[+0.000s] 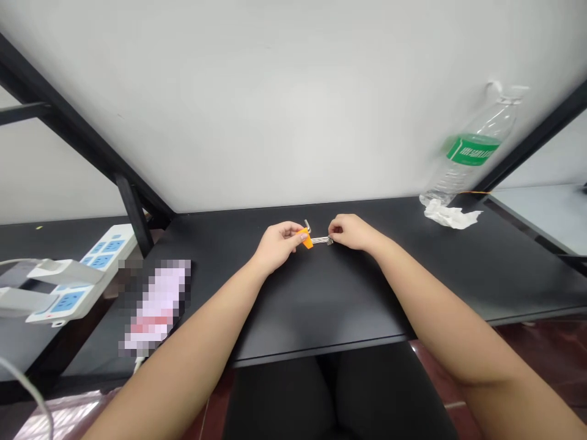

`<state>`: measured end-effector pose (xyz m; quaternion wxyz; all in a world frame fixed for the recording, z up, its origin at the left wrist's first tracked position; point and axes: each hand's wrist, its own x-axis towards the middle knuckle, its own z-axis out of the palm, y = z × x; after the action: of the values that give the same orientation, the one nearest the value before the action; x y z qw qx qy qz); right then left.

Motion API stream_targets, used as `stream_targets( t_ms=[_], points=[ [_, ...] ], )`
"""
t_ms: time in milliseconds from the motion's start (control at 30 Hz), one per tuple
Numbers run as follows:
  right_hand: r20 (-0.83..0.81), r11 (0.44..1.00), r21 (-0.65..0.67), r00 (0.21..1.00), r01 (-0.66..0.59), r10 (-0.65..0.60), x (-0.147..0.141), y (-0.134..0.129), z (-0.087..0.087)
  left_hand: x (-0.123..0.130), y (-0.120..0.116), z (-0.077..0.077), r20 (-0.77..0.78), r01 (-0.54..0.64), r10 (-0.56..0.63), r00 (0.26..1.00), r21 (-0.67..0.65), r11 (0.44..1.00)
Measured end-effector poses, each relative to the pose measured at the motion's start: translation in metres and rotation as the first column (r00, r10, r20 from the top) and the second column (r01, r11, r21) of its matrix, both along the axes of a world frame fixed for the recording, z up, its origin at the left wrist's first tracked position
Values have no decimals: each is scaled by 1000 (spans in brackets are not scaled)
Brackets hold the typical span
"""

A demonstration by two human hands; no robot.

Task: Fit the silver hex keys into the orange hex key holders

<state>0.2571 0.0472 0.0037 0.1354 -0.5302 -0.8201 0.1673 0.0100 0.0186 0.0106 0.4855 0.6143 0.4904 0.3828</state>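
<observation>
An orange holder (306, 238) is pinched between the thumb and fingers of my left hand (279, 244), above the black tabletop. Several silver L-shaped hex keys (321, 240) extend from it to the right, their bent ends close to my right hand. One short bent key (307, 226) sticks up at the holder's back side. My right hand (347, 232) has its thumb and fingers pressed together at the far ends of the keys; what lies between its fingertips is too small to make out.
A clear bottle with a green label (474, 150) leans by the wall at the right, crumpled white tissue (452, 216) beside it. On the left are a blurred-out phone (156, 305) and a white power strip (98, 263) with chargers. The black table's (321, 318) front edge is near my lap.
</observation>
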Motion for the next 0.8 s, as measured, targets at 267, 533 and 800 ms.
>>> stream_targets(
  t_ms=[267,533,800],
  points=[
    [174,941,-194,954,278,-246,2,-6,12,-1,4,-7,30,1,-1,1000,13,1000],
    [-474,994,105,877,-27,74,-8,-14,17,-2,8,-7,244,-140,120,962,70,988],
    [-464,926,358,839,-115,284,-15,-21,24,-3,8,-7,295,-40,24,955,49,998]
  ],
)
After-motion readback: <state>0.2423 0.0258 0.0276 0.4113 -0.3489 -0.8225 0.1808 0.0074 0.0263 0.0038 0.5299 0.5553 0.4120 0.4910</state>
